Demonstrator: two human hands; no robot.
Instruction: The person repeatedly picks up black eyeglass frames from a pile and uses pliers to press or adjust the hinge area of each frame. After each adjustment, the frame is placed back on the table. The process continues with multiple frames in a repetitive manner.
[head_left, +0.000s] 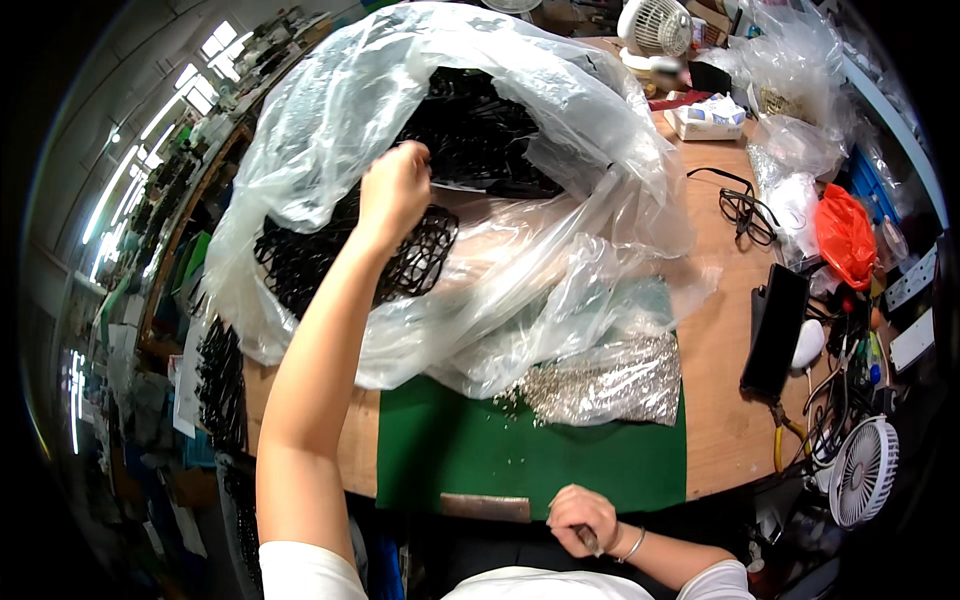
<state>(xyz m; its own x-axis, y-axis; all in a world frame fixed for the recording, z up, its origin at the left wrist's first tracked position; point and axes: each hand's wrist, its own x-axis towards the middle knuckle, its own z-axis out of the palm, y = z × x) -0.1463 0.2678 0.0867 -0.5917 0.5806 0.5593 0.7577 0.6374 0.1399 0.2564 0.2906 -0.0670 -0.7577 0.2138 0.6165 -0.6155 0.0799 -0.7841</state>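
Observation:
A large clear plastic bag (310, 120) lies open across the far part of the table. Inside it is a heap of glossy black strips (480, 125), and a tangle of black looped strands (425, 255) spills towards its near left side. My left hand (395, 195) reaches over that tangle to the bag's mouth, its fingers curled; what they pinch is hidden. Close to my body, at the front edge of the green mat (440, 440), my right hand (583, 518) is closed around a short, dark tool, mostly covered by the fingers.
A clear bag of small silvery pieces (615, 385) lies on the mat, with several loose bits beside it. To the right are eyeglasses (748, 210), a black phone (775, 330), pliers (785, 435) and a small white fan (863, 472). More black strands (220, 385) hang at the left edge.

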